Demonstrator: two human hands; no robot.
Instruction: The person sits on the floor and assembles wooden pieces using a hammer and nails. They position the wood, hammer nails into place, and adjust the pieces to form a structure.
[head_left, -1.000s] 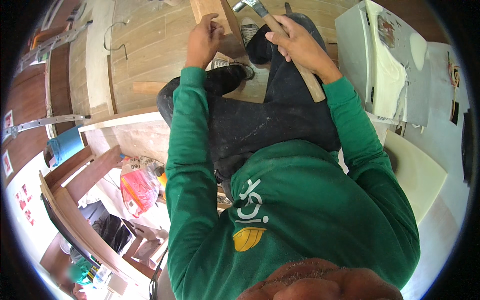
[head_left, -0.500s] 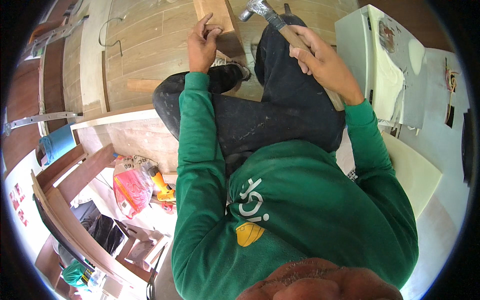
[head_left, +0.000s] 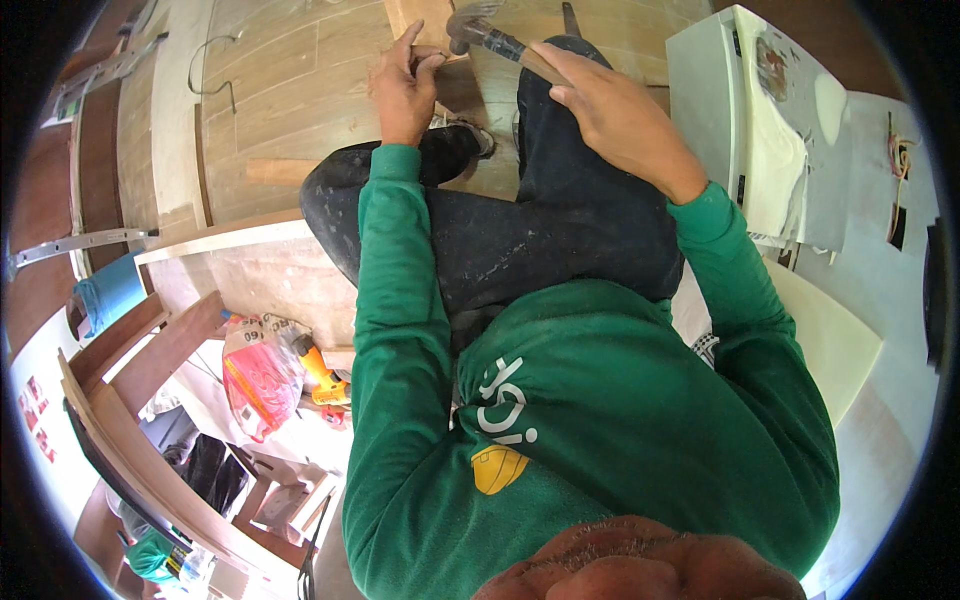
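Note:
My right hand point(head_left: 630, 125) is wrapped round the wooden handle of a claw hammer point(head_left: 505, 45). Its metal head is over the end of a pale wooden beam point(head_left: 405, 12), close to my left fingertips. At that end of the beam, my left hand point(head_left: 405, 95) pinches thumb against fingers while the index finger points forward. Whatever lies in the pinch is too small to make out. Both forearms wear green sleeves, and my dark-trousered legs are bent below the hands.
A wood offcut point(head_left: 282, 172) and a bent cable point(head_left: 215, 65) lie on the tiled floor at left. An orange power drill point(head_left: 325, 378) stands beside a red-and-white bag point(head_left: 258, 375). To the right is a pale cabinet point(head_left: 700, 110); a ladder point(head_left: 90, 240) shows at far left.
The hammer has swung down and to the left, its head now near my left fingers at the beam's end. My left hand keeps its pinch almost in place.

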